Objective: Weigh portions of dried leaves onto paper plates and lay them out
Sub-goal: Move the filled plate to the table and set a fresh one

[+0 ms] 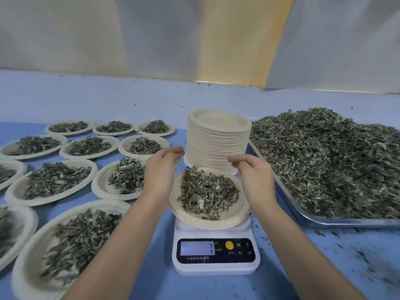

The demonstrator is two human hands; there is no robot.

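A paper plate [236, 217] heaped with dried leaves [207, 193] sits on a white digital scale [216, 254], whose display reads 7. My left hand [161, 169] hovers at the plate's left rim, fingers loosely extended and holding nothing. My right hand [253, 172] hangs over the plate's far right rim, fingers loosely curled downward; I cannot tell whether they pinch any leaves. A tall stack of empty paper plates [217, 139] stands just behind the scale.
A metal tray [307, 217] piled with loose dried leaves [329, 163] fills the right side. Several filled paper plates [54, 182] lie in rows on the blue table [324, 256] to the left. Leaf crumbs scatter at the right front. A wall rises behind.
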